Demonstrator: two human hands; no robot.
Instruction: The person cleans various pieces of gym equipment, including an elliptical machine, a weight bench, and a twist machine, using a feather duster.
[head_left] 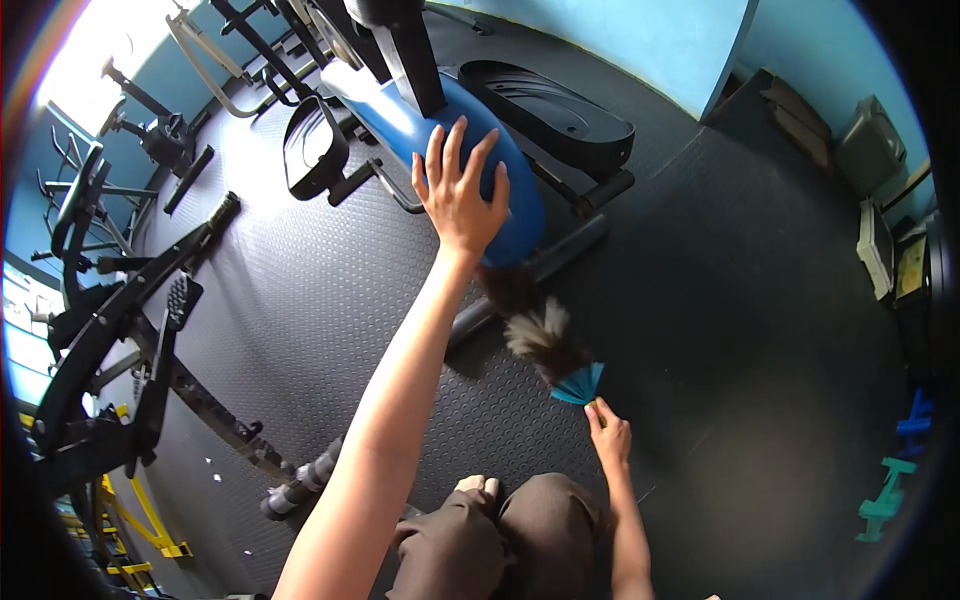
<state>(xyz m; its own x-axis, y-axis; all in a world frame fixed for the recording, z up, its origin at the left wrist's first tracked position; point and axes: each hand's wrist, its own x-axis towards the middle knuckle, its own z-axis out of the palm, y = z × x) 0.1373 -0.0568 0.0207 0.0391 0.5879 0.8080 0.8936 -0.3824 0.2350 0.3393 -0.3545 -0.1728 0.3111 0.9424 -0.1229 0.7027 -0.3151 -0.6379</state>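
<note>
My left hand [464, 203] lies with its fingers spread on the blue cover [515, 225] of an exercise machine and holds nothing. Lower right, my right hand [608, 432] is closed round the handle end of a feather duster [548, 345]. The duster has brown and pale feathers and a teal collar. Its far feathers are blurred and reach the lower end of the blue cover, near the machine's grey base bar [572, 252]. Most of the handle is hidden in my right hand.
Black pedals [570, 130] flank the blue cover. A black machine frame [150, 290] stands at left, with a roller foot [300, 485] near my left forearm. Green [885, 500] and blue [914, 425] items lie at far right, below boxes [870, 145] along the wall.
</note>
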